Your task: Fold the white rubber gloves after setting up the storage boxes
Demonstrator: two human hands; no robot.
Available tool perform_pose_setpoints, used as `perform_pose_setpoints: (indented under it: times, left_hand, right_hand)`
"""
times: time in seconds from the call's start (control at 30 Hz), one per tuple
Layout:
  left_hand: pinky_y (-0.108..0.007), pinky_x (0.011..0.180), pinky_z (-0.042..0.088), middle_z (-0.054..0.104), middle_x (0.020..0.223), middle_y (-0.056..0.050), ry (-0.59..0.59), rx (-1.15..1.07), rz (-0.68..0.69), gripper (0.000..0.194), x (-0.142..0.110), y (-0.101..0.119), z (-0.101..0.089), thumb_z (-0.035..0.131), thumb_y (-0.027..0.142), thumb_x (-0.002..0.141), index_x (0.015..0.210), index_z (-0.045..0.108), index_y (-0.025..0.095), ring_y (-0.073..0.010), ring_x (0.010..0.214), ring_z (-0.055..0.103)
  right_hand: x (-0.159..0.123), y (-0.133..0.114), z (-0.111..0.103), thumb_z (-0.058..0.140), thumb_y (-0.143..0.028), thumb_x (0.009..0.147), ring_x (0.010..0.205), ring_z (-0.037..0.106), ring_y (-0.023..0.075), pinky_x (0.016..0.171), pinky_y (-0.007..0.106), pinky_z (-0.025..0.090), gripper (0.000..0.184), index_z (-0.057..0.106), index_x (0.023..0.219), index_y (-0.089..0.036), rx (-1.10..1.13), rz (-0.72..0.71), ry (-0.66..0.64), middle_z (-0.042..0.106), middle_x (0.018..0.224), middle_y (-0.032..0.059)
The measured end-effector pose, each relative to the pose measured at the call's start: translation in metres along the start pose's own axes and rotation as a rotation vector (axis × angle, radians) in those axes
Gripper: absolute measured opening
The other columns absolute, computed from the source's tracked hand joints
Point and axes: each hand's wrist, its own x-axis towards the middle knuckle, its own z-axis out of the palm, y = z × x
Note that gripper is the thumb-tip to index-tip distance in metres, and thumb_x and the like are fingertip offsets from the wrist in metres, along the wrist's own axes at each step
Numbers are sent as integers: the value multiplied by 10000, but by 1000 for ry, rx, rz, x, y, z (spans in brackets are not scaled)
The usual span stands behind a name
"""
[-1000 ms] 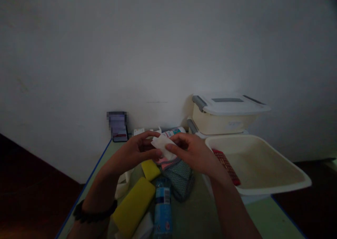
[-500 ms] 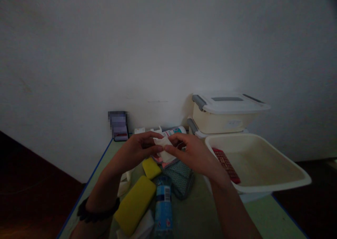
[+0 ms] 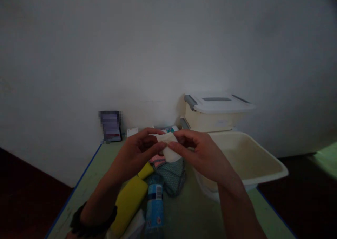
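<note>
Between my two hands is a small piece of white tissue [image 3: 171, 154], held up above the table. My left hand [image 3: 143, 146] pinches its left side between thumb and fingers. The thumb and fingers of my right hand [image 3: 196, 147] grip the right side, so the two thumb tips nearly meet. Below the tissue lie a pink cloth [image 3: 157, 160] and a grey-green textured cloth [image 3: 172, 177], both partly covered by the hands. A bottle with a blue label [image 3: 154, 205] lies nearer to me, beside a yellow sponge [image 3: 131, 200] and a smaller yellow piece [image 3: 145, 170].
On the right, a cream basin [image 3: 259, 154] stands in front of a lidded storage box [image 3: 210, 119] with grey handles. A phone [image 3: 111, 126] leans on the wall at the table's [image 3: 96, 161] back left. A white printed container [image 3: 171, 129] lies behind my hands.
The view has turned slightly right, so the table things sit further left. My thumbs have come together on the tissue, which is now bunched at its middle. My right arm now hides the red item in the basin.
</note>
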Motion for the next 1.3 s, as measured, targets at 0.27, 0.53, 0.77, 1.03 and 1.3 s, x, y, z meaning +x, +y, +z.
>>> perform_pose_setpoints:
  times: [0.27, 0.53, 0.77, 1.03, 1.3]
  left_hand:
    - [-279, 661, 545, 714, 800, -32, -132, 214, 25, 253, 25, -16, 65, 619, 329, 835, 1027, 569, 173, -165, 720, 678]
    - [-336, 816, 494, 625, 931, -65, -140, 648, 313, 115, 63, -37, 101, 532, 251, 879, 855, 607, 168, -182, 884, 614]
    - [-374, 883, 458, 640, 911, -67, -119, 660, 448, 105, 71, -71, 112, 527, 208, 885, 832, 611, 177, -201, 941, 575]
    - [-393, 894, 453, 643, 939, -93, -100, 668, 467, 117, 66, -70, 113, 518, 205, 895, 855, 619, 160, -217, 975, 571]
    - [-285, 693, 497, 653, 861, -27, -107, 626, 330, 160, 49, -36, 100, 580, 300, 863, 973, 544, 191, -161, 763, 615]
  right_hand:
    - [-34, 26, -58, 612, -281, 835, 703, 614, 140, 643, 266, 471, 148, 655, 909, -160, -16, 147, 1, 680, 809, 28]
    - [-46, 71, -122, 622, -283, 791, 708, 596, 144, 680, 297, 470, 112, 583, 819, -182, -88, 272, 82, 637, 775, 12]
    - [-48, 119, -152, 639, -202, 729, 614, 547, 118, 579, 257, 430, 92, 550, 723, -180, -187, 448, 45, 588, 665, -17]
    - [-42, 121, -153, 645, -154, 696, 557, 555, 97, 531, 233, 467, 123, 540, 636, -179, -42, 568, -97, 558, 599, -42]
    - [-43, 65, -118, 656, -242, 760, 674, 583, 108, 596, 246, 516, 132, 544, 804, -189, 325, 338, -72, 603, 781, -13]
